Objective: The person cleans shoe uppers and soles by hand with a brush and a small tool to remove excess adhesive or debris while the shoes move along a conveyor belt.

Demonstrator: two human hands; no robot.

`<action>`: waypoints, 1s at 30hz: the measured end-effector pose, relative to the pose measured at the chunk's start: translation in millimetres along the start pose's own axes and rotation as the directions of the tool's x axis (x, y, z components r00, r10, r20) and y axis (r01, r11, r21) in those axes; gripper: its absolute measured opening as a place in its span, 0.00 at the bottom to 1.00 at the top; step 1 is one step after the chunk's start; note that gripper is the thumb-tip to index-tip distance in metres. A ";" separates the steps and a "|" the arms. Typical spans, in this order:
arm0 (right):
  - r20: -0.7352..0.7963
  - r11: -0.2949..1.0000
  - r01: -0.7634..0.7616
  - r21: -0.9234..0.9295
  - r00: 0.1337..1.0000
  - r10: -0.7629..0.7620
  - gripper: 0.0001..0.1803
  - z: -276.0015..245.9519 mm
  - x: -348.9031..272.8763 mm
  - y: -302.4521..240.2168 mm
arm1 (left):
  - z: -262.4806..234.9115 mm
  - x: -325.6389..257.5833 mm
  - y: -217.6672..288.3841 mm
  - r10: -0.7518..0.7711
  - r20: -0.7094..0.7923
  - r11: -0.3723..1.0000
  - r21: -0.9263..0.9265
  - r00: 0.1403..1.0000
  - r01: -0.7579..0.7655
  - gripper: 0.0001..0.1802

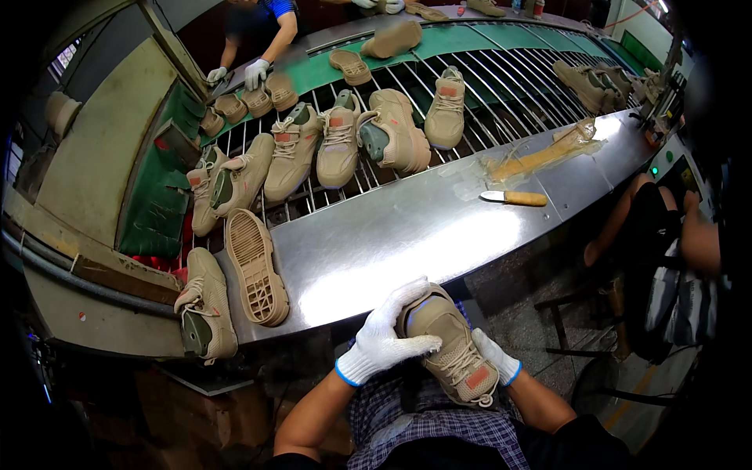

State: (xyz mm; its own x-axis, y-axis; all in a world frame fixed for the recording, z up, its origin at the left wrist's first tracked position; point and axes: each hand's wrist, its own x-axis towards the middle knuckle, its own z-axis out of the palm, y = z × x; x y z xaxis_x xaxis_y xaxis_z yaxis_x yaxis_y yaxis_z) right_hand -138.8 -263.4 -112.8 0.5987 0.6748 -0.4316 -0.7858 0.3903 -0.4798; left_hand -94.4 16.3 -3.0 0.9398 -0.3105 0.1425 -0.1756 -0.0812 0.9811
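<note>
Above my lap, between both hands, is a beige lace-up shoe (446, 333), its toe pointing away from me and its orange tongue patch close to me. My left hand (389, 333), in a white knit glove with a blue cuff, grips the shoe's left side near the toe, thumb laid across the upper. On the right side my gloved right hand (495, 356) closes round the shoe nearer the heel; its fingers are partly hidden. The shoe's underside is out of sight. Left of my hands a loose beige outsole (254, 266) lies on the metal table edge, beside another beige shoe (205, 305).
A metal ledge (376, 258) borders a roller conveyor (489, 86) carrying several beige shoes (338, 141) and soles. A knife (513, 198) with a wooden handle lies beside a yellowish tape-covered strip (548, 155). Across the conveyor, a gloved co-worker (262, 39) handles soles. Someone sits at right (642, 227).
</note>
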 end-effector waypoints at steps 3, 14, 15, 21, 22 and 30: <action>-0.026 0.999 0.014 -0.040 1.000 -0.015 0.49 -0.4 0.4 3.2 | -3.3 -2.0 0.8 0.006 -0.001 1.000 0.018 1.000 -0.006 0.51; -0.126 0.972 0.035 -0.233 0.990 -0.066 0.42 6.1 0.3 1.0 | -7.2 -2.3 0.6 -0.068 0.030 0.982 -0.176 0.997 0.072 0.47; -0.142 0.965 0.060 -0.255 0.985 -0.098 0.42 11.7 2.9 -3.5 | -7.9 -0.9 4.4 -0.091 0.024 0.971 -0.220 0.996 0.094 0.47; 0.021 0.939 0.225 -0.260 0.974 -0.227 0.47 68.8 23.1 -32.6 | -42.5 18.9 61.7 0.055 -0.026 0.996 -0.065 0.998 -0.056 0.52; 0.005 0.934 0.263 -0.242 0.963 -0.270 0.48 73.0 24.5 -25.2 | -51.6 17.9 80.0 0.080 -0.014 0.997 0.000 0.997 -0.080 0.54; 0.209 -0.167 0.179 -0.970 0.960 -0.188 0.23 133.9 12.2 -142.8 | -61.7 -25.9 51.4 -0.039 -0.054 0.989 -0.142 0.998 0.031 0.63</action>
State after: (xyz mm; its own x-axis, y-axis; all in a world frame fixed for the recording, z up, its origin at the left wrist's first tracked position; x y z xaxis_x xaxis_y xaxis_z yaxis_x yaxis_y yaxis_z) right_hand -40.0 -227.1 52.8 0.6897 0.7052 -0.1642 0.3890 -0.5522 -0.7374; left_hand -109.7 78.6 51.8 0.9604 -0.2559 0.1105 -0.1025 0.0446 0.9937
